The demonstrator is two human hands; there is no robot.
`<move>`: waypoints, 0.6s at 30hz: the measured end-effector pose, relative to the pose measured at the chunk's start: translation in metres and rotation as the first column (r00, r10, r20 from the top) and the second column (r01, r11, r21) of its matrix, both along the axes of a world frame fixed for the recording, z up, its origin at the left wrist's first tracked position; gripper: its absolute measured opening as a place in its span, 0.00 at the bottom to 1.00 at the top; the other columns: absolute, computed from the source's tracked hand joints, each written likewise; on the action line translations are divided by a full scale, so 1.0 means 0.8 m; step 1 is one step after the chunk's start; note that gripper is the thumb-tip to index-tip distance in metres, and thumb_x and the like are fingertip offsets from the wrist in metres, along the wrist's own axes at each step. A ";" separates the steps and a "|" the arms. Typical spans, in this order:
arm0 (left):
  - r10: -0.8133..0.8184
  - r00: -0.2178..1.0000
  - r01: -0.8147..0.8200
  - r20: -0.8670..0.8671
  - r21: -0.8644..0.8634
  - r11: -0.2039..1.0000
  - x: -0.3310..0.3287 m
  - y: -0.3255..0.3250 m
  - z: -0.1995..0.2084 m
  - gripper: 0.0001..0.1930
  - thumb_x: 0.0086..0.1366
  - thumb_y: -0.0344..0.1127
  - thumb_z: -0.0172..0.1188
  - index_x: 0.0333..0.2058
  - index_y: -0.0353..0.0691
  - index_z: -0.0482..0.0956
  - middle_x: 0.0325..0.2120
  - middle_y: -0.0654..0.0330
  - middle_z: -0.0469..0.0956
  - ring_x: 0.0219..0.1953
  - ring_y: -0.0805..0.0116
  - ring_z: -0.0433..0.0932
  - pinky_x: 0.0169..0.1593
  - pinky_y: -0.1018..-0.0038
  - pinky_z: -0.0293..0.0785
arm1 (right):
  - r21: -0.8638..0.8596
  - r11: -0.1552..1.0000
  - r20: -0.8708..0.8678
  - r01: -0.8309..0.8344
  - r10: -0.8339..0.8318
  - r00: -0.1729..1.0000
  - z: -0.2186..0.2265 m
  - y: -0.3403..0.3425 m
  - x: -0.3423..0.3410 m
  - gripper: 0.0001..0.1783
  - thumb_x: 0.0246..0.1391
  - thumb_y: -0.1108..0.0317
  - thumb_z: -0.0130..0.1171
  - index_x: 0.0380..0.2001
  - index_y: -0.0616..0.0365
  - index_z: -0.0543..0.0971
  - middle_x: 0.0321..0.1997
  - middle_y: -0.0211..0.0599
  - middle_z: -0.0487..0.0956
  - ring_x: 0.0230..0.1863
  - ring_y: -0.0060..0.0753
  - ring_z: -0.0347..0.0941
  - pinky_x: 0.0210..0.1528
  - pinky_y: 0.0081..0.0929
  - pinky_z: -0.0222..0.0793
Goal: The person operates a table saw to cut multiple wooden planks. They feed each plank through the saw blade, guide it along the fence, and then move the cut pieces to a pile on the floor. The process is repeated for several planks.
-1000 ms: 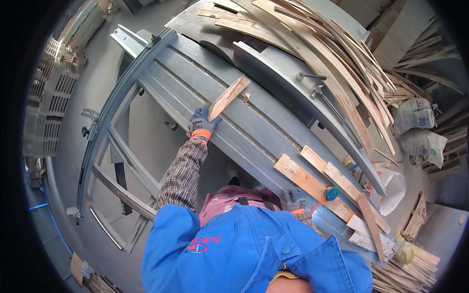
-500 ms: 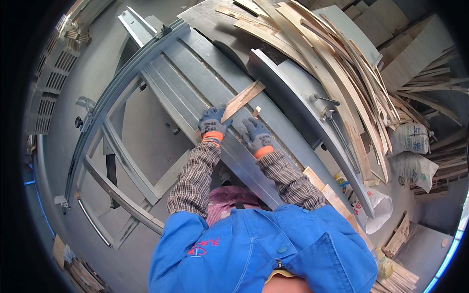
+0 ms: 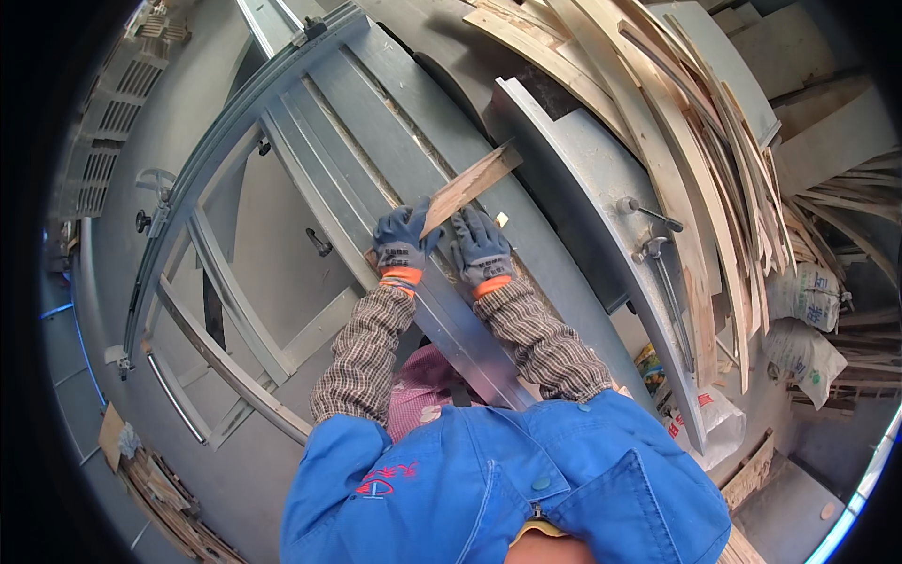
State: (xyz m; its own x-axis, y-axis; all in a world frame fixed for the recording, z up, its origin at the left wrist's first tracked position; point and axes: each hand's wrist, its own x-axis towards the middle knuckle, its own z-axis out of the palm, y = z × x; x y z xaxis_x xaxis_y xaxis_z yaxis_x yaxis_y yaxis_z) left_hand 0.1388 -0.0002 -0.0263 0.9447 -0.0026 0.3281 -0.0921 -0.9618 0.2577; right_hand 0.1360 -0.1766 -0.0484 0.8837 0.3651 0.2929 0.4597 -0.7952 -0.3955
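Observation:
A short wooden board (image 3: pixel 470 188) with a slanted near end lies across the grey metal saw table (image 3: pixel 404 155). My left hand (image 3: pixel 402 239), in a grey-blue glove with an orange cuff, closes around the near end of this board. Just right of it, my right hand (image 3: pixel 482 248), gloved the same way, rests on the table with its fingers stretched toward the board's edge. Whether those fingertips touch the wood I cannot tell. A small pale wood offcut (image 3: pixel 502 219) lies beside the right hand's fingers.
Right of the table runs a long metal fence (image 3: pixel 601 221) with a lever handle (image 3: pixel 650 214). Long wood strips (image 3: pixel 695 141) pile up beyond it, near white sacks (image 3: pixel 803 296). On the left, an open metal frame (image 3: pixel 230 291) extends from the table.
My right hand has moved left and forward, closer to the board and to my left hand. The left hand keeps its hold on the board. The whole view has shifted slightly.

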 end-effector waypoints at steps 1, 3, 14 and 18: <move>0.003 1.000 -0.003 0.009 0.004 1.000 0.000 -0.001 0.001 0.31 0.53 0.52 0.65 0.56 0.58 0.72 0.40 0.57 0.73 0.41 0.51 0.72 0.46 0.56 0.69 | 0.008 1.000 0.014 -0.004 0.004 1.000 -0.003 -0.001 0.000 0.31 0.56 0.56 0.52 0.62 0.55 0.67 0.67 0.43 0.63 0.66 0.48 0.59 0.66 0.45 0.56; -0.003 1.000 0.003 0.030 -0.001 1.000 -0.002 0.000 0.002 0.32 0.52 0.52 0.67 0.57 0.55 0.72 0.41 0.56 0.74 0.42 0.50 0.72 0.46 0.55 0.69 | 0.031 1.000 0.044 0.006 -0.007 0.999 -0.008 -0.002 -0.002 0.30 0.55 0.57 0.52 0.61 0.54 0.69 0.66 0.41 0.64 0.65 0.48 0.60 0.65 0.46 0.58; 0.014 0.996 -0.019 -0.091 -0.058 0.998 -0.004 -0.014 0.006 0.40 0.49 0.55 0.69 0.59 0.46 0.67 0.44 0.52 0.74 0.46 0.48 0.72 0.51 0.56 0.68 | 0.078 0.994 0.164 0.079 -0.091 0.982 -0.007 -0.016 -0.017 0.25 0.51 0.61 0.57 0.54 0.50 0.76 0.58 0.38 0.72 0.58 0.47 0.66 0.58 0.45 0.65; -0.009 0.997 0.003 -0.076 -0.075 0.997 -0.016 -0.004 0.013 0.40 0.49 0.55 0.69 0.59 0.45 0.66 0.44 0.52 0.74 0.46 0.48 0.72 0.50 0.56 0.69 | 0.084 0.995 0.193 0.056 -0.072 0.979 -0.003 -0.010 -0.026 0.24 0.49 0.63 0.58 0.52 0.52 0.77 0.57 0.40 0.72 0.57 0.48 0.67 0.58 0.45 0.66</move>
State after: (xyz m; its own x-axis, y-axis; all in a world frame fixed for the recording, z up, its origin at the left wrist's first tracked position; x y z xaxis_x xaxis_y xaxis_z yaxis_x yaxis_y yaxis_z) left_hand 0.1259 -0.0031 -0.0161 0.9671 0.0132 0.2542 -0.0754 -0.9390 0.3356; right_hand 0.1151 -0.1849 -0.0506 0.8275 0.2789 0.4872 0.4832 -0.7957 -0.3652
